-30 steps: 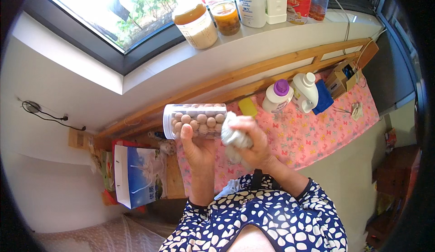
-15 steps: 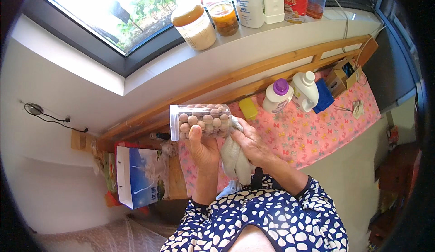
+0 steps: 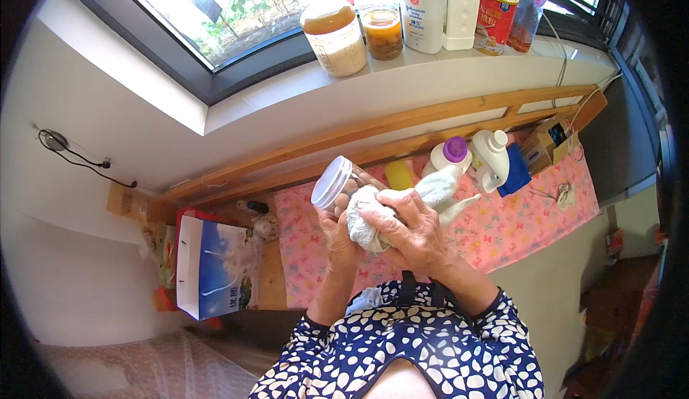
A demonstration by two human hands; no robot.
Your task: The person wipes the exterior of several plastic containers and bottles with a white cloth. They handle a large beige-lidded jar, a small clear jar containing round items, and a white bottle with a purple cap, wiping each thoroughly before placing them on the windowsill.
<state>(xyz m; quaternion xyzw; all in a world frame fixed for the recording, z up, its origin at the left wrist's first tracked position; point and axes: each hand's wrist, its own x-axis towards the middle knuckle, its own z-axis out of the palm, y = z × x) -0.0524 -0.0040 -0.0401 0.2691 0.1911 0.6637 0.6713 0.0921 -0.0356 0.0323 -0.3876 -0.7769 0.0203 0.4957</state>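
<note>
A clear plastic jar (image 3: 359,178) of round brown balls, with a whitish lid, is held tilted in front of me, its lid toward the upper left. My left hand (image 3: 339,240) grips it from below and the near side. Over the jar's near side my right hand (image 3: 413,230) presses a pale grey cloth (image 3: 366,219), fingers bent around it. One end of the cloth trails to the right past that hand. The cloth and fingers hide much of the jar's body.
Beyond my hands, a pink patterned cover (image 3: 495,230) bears a purple-capped bottle (image 3: 451,156), a white jug (image 3: 490,158), a yellow block (image 3: 399,175), a blue cloth (image 3: 515,171) and a cardboard box (image 3: 549,141). Jars and bottles line the windowsill (image 3: 402,72). A blue-and-white paper bag (image 3: 219,266) stands left.
The jar has turned from lying level to tilted, its lid swinging toward me into sight. The right hand has brought the cloth from the jar's end onto its near side.
</note>
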